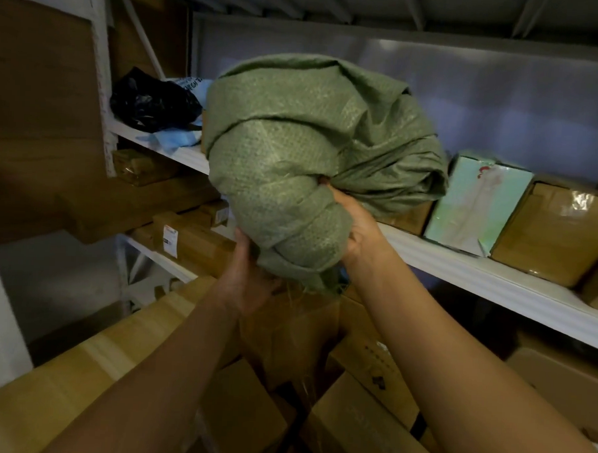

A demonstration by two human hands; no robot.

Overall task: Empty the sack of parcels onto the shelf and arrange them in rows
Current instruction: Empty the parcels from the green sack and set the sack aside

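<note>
A bulging green woven sack (304, 147) rests half on the white shelf (477, 268), with its lower end hanging over the front edge. My left hand (251, 275) grips the frayed bottom end of the sack from below. My right hand (356, 222) clutches a bunched fold on the sack's right side, just above the shelf edge. The parcels inside are hidden by the fabric.
On the shelf lie a black plastic bag (152, 103) and blue packets at the left, and a pale green box (476, 203) and brown taped cartons (557, 234) at the right. Cardboard boxes (351, 417) are stacked below; long cartons (191, 238) fill the lower shelf.
</note>
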